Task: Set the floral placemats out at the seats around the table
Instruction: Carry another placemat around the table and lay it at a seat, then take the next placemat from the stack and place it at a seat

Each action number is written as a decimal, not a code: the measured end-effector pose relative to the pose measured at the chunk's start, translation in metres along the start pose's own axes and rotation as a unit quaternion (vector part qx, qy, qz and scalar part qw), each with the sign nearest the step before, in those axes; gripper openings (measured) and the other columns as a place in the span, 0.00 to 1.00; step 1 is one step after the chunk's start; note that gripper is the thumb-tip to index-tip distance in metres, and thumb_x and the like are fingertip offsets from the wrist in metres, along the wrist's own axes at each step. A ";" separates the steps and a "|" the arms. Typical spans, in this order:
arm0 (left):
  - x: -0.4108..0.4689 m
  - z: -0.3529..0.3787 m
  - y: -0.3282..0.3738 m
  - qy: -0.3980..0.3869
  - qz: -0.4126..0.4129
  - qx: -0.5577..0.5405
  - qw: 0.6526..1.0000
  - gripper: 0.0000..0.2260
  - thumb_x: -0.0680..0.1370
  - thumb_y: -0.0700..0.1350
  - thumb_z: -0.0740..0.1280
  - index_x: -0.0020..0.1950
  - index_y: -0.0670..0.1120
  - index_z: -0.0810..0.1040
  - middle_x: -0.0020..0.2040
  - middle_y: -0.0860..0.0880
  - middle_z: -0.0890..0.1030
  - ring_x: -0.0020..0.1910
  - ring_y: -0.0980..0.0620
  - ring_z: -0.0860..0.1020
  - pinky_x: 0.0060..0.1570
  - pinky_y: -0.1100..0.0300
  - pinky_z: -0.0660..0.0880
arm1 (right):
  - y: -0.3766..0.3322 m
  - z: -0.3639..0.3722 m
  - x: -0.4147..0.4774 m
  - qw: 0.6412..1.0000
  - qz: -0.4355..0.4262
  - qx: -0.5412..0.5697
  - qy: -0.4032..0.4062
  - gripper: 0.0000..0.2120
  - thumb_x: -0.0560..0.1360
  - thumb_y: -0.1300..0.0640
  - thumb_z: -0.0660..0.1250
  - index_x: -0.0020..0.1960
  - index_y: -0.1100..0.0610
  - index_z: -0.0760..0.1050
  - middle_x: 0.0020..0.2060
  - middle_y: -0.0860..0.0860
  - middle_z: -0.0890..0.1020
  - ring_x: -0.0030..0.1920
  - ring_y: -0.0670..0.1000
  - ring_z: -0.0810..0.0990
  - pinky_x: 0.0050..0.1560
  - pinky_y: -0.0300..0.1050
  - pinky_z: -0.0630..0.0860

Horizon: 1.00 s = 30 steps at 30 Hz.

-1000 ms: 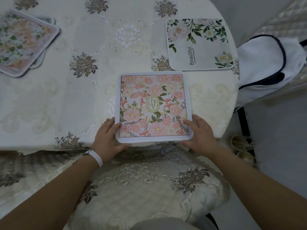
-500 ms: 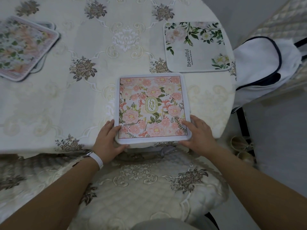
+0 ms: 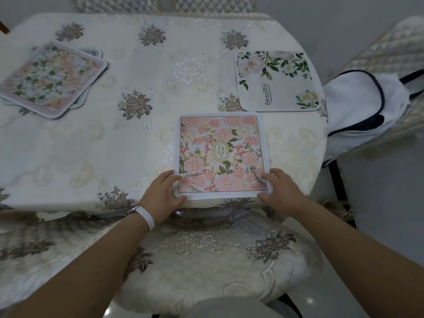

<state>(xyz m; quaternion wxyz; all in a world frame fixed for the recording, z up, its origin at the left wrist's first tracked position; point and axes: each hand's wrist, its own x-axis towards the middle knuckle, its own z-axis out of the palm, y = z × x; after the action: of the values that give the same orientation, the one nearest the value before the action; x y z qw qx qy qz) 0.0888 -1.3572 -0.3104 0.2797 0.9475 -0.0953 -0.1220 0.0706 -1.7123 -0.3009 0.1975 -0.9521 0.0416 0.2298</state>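
Observation:
A pink floral placemat marked "GARDEN" lies flat at the table's near edge, in front of a cushioned chair. My left hand holds its near left corner, fingers on top and thumb at the edge. My right hand holds the near right corner the same way. A white placemat with green leaves lies at the right seat. At the far left of the table, a stack of floral placemats lies askew.
An embroidered cream tablecloth covers the round table. On the chair to the right lies a white bag with dark trim. Quilted chair backs stand along the far side. Slippers lie on the floor near the right.
Both hands stay on the pink placemat's near corners and the mat has barely shifted. The view has pulled back, showing more of the far table.

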 end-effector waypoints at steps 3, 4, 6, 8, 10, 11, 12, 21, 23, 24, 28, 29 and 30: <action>-0.010 -0.025 0.012 0.042 0.038 -0.032 0.998 0.23 0.70 0.50 0.73 0.63 0.45 0.76 0.63 0.45 0.76 0.62 0.46 0.74 0.62 0.57 0.67 | -0.021 -0.013 -0.011 0.999 -0.027 0.002 0.044 0.24 0.77 0.47 0.66 0.70 0.54 0.70 0.69 0.53 0.71 0.68 0.53 0.69 0.67 0.50 0.66; -0.013 -0.033 0.016 0.050 0.050 -0.033 0.997 0.23 0.70 0.52 0.71 0.63 0.45 0.76 0.61 0.46 0.78 0.60 0.46 0.75 0.61 0.57 0.68 | -0.030 -0.019 -0.015 0.998 -0.037 0.001 0.052 0.23 0.78 0.48 0.65 0.70 0.55 0.71 0.68 0.52 0.73 0.66 0.53 0.70 0.66 0.49 0.67; -0.018 -0.050 0.023 0.057 0.067 -0.025 0.996 0.25 0.70 0.57 0.68 0.63 0.47 0.76 0.60 0.47 0.78 0.59 0.48 0.76 0.60 0.57 0.70 | -0.049 -0.030 -0.022 0.996 -0.064 0.000 0.069 0.21 0.78 0.50 0.65 0.69 0.55 0.71 0.66 0.51 0.74 0.65 0.52 0.72 0.65 0.48 0.67; -0.025 -0.067 0.030 0.061 0.083 -0.018 0.995 0.27 0.70 0.61 0.65 0.64 0.48 0.75 0.61 0.49 0.78 0.59 0.51 0.75 0.60 0.57 0.70 | -0.069 -0.041 -0.028 0.991 -0.101 -0.004 0.089 0.20 0.78 0.50 0.65 0.68 0.54 0.72 0.65 0.51 0.75 0.63 0.52 0.73 0.64 0.48 0.69; -0.033 -0.082 0.037 0.072 0.096 0.002 0.993 0.26 0.71 0.61 0.63 0.63 0.48 0.76 0.60 0.49 0.78 0.59 0.51 0.75 0.59 0.56 0.71 | -0.088 -0.051 -0.033 0.985 -0.137 -0.013 0.108 0.20 0.77 0.49 0.66 0.67 0.54 0.73 0.64 0.50 0.76 0.62 0.51 0.74 0.63 0.48 0.70; -0.038 -0.088 0.041 0.085 0.103 0.021 0.991 0.25 0.71 0.60 0.63 0.62 0.47 0.77 0.60 0.49 0.79 0.58 0.50 0.75 0.58 0.55 0.72 | -0.097 -0.055 -0.034 0.981 -0.154 -0.022 0.116 0.20 0.77 0.49 0.66 0.66 0.53 0.74 0.63 0.50 0.77 0.61 0.52 0.74 0.62 0.48 0.71; -0.044 -0.093 0.044 0.100 0.111 0.043 0.988 0.23 0.72 0.59 0.63 0.60 0.47 0.78 0.59 0.48 0.79 0.58 0.49 0.76 0.57 0.54 0.74 | -0.105 -0.060 -0.036 0.977 -0.170 -0.033 0.121 0.20 0.77 0.48 0.65 0.66 0.53 0.74 0.63 0.50 0.77 0.61 0.52 0.74 0.62 0.49 0.71; -0.122 -0.108 0.069 0.162 -0.012 0.147 0.976 0.22 0.74 0.57 0.58 0.60 0.47 0.79 0.62 0.46 0.79 0.58 0.43 0.77 0.52 0.47 0.76 | -0.130 -0.083 -0.063 0.941 -0.298 -0.113 0.113 0.21 0.79 0.44 0.59 0.68 0.52 0.72 0.64 0.50 0.76 0.62 0.54 0.74 0.62 0.53 0.71; -0.145 -0.108 0.074 0.179 -0.035 0.163 0.970 0.21 0.74 0.57 0.60 0.60 0.47 0.79 0.61 0.46 0.79 0.58 0.43 0.77 0.54 0.46 0.76 | -0.132 -0.080 -0.068 0.930 -0.330 -0.129 0.103 0.21 0.79 0.44 0.59 0.67 0.52 0.73 0.63 0.51 0.77 0.61 0.55 0.74 0.61 0.54 0.71; -0.157 -0.107 0.075 0.191 -0.046 0.169 0.966 0.20 0.74 0.56 0.61 0.60 0.47 0.79 0.61 0.46 0.79 0.58 0.44 0.77 0.55 0.46 0.75 | -0.135 -0.078 -0.071 0.924 -0.343 -0.136 0.099 0.21 0.78 0.44 0.59 0.67 0.53 0.73 0.63 0.51 0.77 0.61 0.56 0.74 0.61 0.54 0.71; -0.209 -0.103 0.076 0.216 -0.095 0.188 0.953 0.19 0.74 0.58 0.62 0.61 0.51 0.77 0.60 0.48 0.79 0.58 0.45 0.77 0.55 0.46 0.74 | -0.163 -0.064 -0.090 0.901 -0.404 -0.131 0.085 0.28 0.74 0.41 0.51 0.63 0.54 0.77 0.60 0.53 0.79 0.59 0.58 0.76 0.58 0.54 0.73; -0.220 -0.105 0.074 0.218 -0.111 0.192 0.951 0.19 0.74 0.59 0.62 0.60 0.51 0.78 0.60 0.49 0.79 0.58 0.45 0.77 0.54 0.46 0.74 | -0.173 -0.060 -0.095 0.895 -0.421 -0.125 0.081 0.28 0.74 0.41 0.51 0.63 0.54 0.77 0.60 0.53 0.79 0.59 0.58 0.76 0.58 0.54 0.73; -0.231 -0.107 0.071 0.223 -0.126 0.192 0.947 0.19 0.74 0.60 0.62 0.60 0.51 0.78 0.60 0.49 0.79 0.58 0.46 0.77 0.54 0.46 0.74 | -0.183 -0.055 -0.101 0.887 -0.438 -0.120 0.077 0.28 0.75 0.41 0.51 0.62 0.55 0.78 0.60 0.53 0.79 0.60 0.58 0.76 0.59 0.55 0.73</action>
<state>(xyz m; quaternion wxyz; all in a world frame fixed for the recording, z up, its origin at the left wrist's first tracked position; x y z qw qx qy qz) -0.1089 -1.3037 -0.1426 0.0886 0.9906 0.0677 0.0786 0.0348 -1.5666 -0.1450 0.1582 -0.9046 -0.3929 0.0489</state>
